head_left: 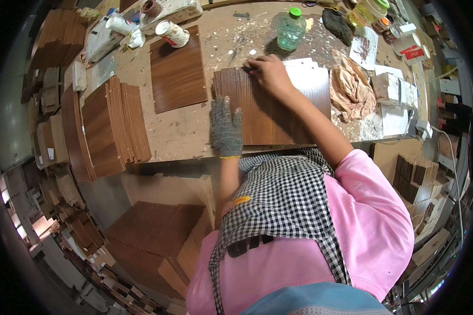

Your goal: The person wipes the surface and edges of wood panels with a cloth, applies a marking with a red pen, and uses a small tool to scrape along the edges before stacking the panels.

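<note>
A brown wood-grain panel [270, 113] lies flat on the workbench [184, 131] in front of me. My left hand [226, 127], in a grey knit glove, rests flat on the panel's left part with fingers spread. My right hand [268, 73], bare, presses on the panel's far edge with fingers curled; whether it holds a small tool is too hard to tell. A second wood-grain panel [177, 71] lies apart to the left on the bench.
A stack of similar panels [113, 126] stands at the bench's left. A green-capped bottle [290, 29], tape rolls [172, 33], a crumpled rag [352, 86] and white blocks [397, 92] sit along the back and right. More panels [152, 236] lie stacked below.
</note>
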Demonstrator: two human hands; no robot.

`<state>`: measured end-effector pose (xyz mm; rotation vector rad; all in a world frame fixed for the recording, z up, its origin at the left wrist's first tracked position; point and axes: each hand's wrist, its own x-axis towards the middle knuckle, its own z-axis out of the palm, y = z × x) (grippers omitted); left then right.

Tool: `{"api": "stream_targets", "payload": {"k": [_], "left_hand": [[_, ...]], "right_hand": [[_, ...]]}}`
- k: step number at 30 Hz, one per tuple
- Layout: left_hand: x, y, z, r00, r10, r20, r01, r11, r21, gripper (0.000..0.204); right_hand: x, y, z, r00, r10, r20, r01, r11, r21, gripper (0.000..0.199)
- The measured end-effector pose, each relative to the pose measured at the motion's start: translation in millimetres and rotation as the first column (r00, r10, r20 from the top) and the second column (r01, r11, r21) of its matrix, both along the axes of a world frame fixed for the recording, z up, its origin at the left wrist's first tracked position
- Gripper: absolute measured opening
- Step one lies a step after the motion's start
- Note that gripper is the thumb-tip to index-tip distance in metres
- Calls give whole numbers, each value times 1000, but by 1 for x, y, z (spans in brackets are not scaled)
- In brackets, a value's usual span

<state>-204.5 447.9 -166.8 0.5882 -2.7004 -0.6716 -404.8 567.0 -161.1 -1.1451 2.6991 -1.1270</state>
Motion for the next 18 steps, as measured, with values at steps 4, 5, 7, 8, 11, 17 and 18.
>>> {"api": "stream_targets", "payload": {"k": [4,5,7,8,11,17,18], "left_hand": [[0,-1,-3,1000,8,-3,-8,999,33,50],[-1,0,-2,1000,19,9,-19,999,26,50],[-3,2,0,999,30,32,-31,999,12,50],[-1,2,-2,999,39,17,-39,999,4,49],[-1,1,-9,998,55,-29,-55,998,-6,49],[1,-3,-8,998,49,-44,-48,999,11,49],[2,-3,-8,997,45,-63,-43,999,32,50]], "right_hand": [[10,-41,18,998,30,-56,-30,999,13,32],[8,-41,22,997,30,-69,-29,1000,5,31],[5,-25,12,998,-12,-58,15,999,48,32],[7,-9,11,999,-36,-38,38,998,54,31],[-2,55,5,982,-139,128,141,990,-9,30],[-19,112,31,929,-358,93,349,932,96,29],[-20,103,34,954,-283,96,277,958,68,29]]}}
